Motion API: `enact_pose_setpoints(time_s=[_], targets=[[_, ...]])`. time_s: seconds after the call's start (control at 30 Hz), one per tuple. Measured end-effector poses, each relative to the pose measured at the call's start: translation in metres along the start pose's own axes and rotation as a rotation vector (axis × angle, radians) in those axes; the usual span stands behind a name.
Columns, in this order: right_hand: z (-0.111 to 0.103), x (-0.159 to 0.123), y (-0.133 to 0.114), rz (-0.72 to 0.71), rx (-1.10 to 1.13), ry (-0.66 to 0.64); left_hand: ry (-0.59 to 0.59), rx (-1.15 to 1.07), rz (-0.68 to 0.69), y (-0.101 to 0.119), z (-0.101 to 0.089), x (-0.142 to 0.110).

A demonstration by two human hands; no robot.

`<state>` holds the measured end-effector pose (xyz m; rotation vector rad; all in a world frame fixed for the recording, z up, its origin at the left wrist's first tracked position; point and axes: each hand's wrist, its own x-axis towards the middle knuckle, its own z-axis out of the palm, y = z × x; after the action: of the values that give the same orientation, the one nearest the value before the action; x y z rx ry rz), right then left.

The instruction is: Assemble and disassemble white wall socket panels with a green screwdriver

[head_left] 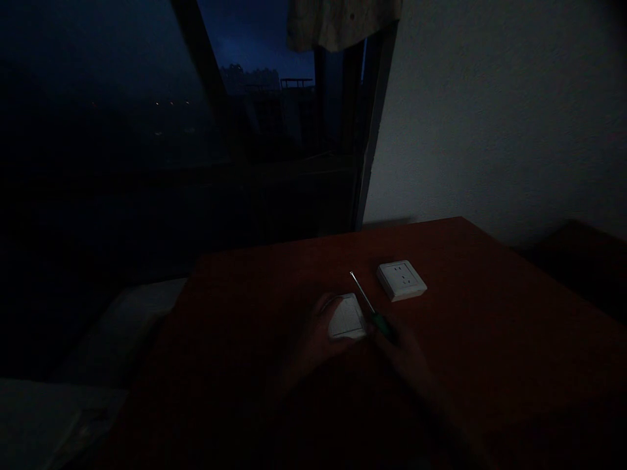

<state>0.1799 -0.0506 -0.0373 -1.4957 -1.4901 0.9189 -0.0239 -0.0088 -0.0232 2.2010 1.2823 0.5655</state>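
My left hand [321, 329] grips a white square wall switch [347, 318] from its left side, thumb at the near edge and fingers at the far edge. In my right hand [399, 346] is a screwdriver with a green handle [382, 324]; its thin metal shaft [361, 290] points away and to the left, past the switch's right side. The right fingers lie close to the switch's near right corner; whether they touch it I cannot tell. Beyond my right hand a white wall socket [402, 279] lies face up, its slots showing. Dim light hides finger detail.
The reddish-brown table [490, 313] reaches back to a pale wall [490, 117]. A dark window [274, 130] stands behind at the left, with a piece of cloth [343, 23] hanging at its top. Pale surfaces [59, 411] lie at the lower left, beyond the table.
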Motion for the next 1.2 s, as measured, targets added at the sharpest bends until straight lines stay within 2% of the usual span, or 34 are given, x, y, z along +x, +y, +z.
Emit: enact_pose_setpoints(time_s=[0.23,0.43,0.73,0.93,1.07,1.2], targets=[[-0.031,-0.025,0.01,0.143,-0.095,0.085,0.091,0.001,0.059,0.009,0.026,0.066],[-0.041,-0.037,0.019,0.242,-0.094,0.149,0.101,-0.015,0.098,0.014,0.035,0.087],[-0.04,-0.039,0.014,0.249,-0.037,0.135,0.105,-0.035,0.112,0.012,0.042,0.095],[-0.044,-0.04,0.018,0.236,0.0,0.179,0.099,-0.061,0.125,0.014,0.041,0.094],[-0.065,-0.03,0.02,0.173,-0.16,0.13,0.148,-0.084,0.122,0.014,0.03,0.081],[-0.097,-0.01,0.014,-0.035,-0.374,-0.058,0.271,-0.047,0.067,0.012,0.011,0.05]])
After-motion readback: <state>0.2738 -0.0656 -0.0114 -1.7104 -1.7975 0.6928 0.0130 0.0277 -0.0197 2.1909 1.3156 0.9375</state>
